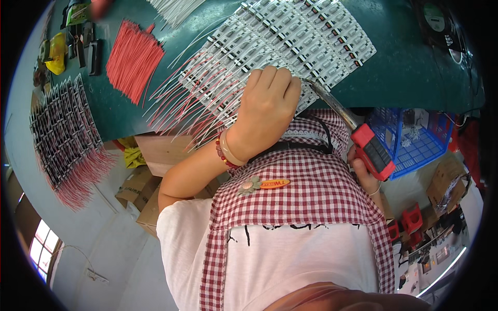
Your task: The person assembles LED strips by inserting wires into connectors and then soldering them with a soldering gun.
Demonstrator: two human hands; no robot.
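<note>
White shirt (301, 256) nearest, right fingers (359, 167) grip a soldering iron (369, 147).

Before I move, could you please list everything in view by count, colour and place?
Table: one, dark green, top
Component panel: one, whitish, on table, top centre
Wires: many, red and white, at panel's left
Soldering iron: one, red and black handle, right of centre
Red wire bundle: one, red, upper left
White wire bundle: one, white, top
Wired parts: uncounted, black, left table edge
Small items: several, mixed, upper left
Crate: one, blue, right
Cardboard boxes: several, brown, lower left and right
Apron: one, red and white, centre
Left grip: one, bare, over panel
Right grip: one, bare, on soldering iron
</note>
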